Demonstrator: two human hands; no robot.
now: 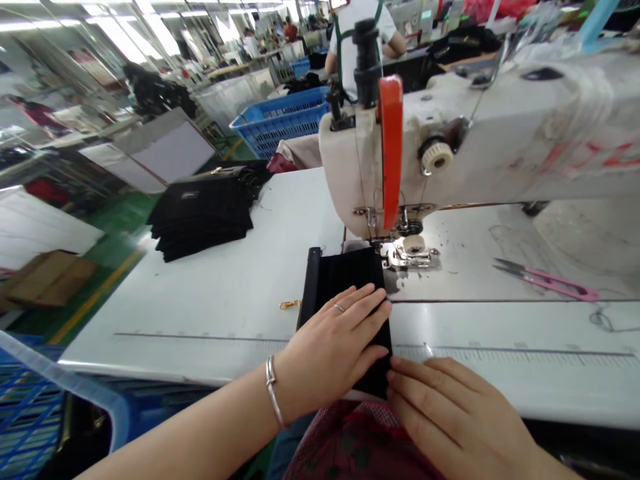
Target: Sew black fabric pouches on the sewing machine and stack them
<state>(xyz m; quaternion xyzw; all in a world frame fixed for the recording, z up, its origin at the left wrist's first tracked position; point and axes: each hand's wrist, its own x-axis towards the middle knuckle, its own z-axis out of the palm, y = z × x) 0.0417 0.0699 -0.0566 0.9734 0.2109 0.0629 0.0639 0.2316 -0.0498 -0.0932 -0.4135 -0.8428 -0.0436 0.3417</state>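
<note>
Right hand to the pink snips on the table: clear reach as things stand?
Probably yes. The right hand rests at the edge of the black fabric; only table surface lies between it and the pink snips.

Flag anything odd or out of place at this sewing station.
Nothing serious. The black fabric lies flat under the left hand, right hand at its edge, lined up at the presser foot. Minor: smeared red marks on the sewing machine, loose thread beside the pink snips.
</note>
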